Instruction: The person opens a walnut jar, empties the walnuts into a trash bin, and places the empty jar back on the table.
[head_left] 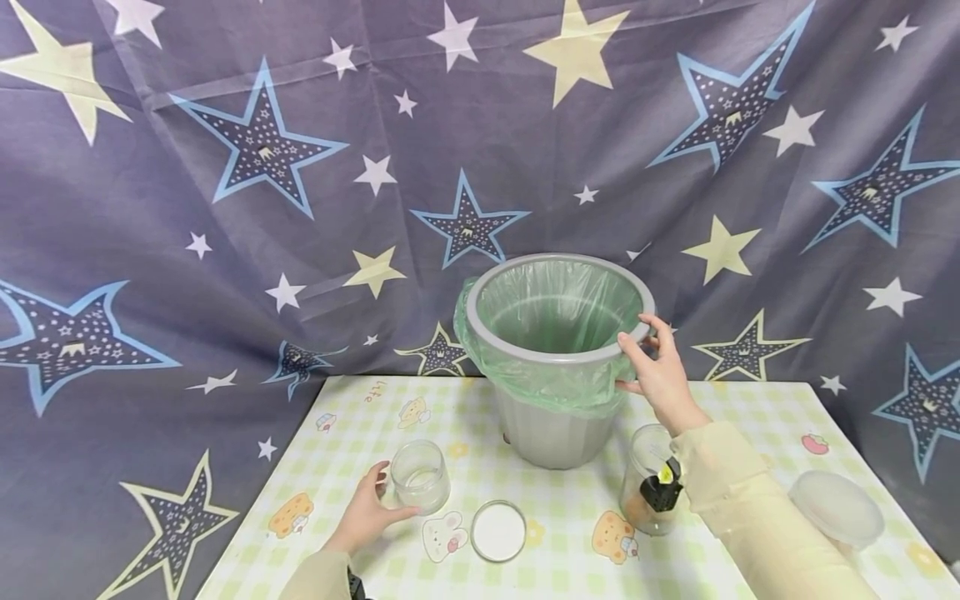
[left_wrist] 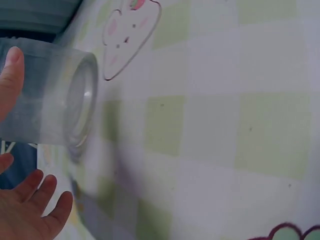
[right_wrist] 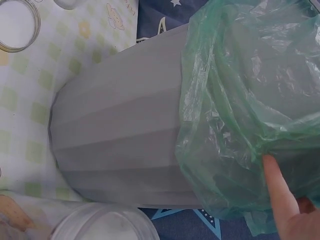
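Observation:
A grey trash can (head_left: 555, 433) stands upright at the back of the table, lined with a green plastic bag (head_left: 540, 379) folded over its outside under a grey rim ring (head_left: 558, 357). My right hand (head_left: 660, 379) grips the right side of this rim, and one of its fingers touches the bag in the right wrist view. At the front left, my left hand (head_left: 367, 510) is spread around the left side of a small clear glass jar (head_left: 422, 479). Its thumb overlaps the jar in the left wrist view, while the other fingers stand apart from the glass.
A round white lid (head_left: 498, 532) lies flat right of the small jar. Under my right forearm stands a taller clear jar (head_left: 637, 467), partly hidden by the wrist camera. A translucent oval container (head_left: 837, 507) sits at the right. Behind the table hangs a star-patterned cloth (head_left: 480, 125).

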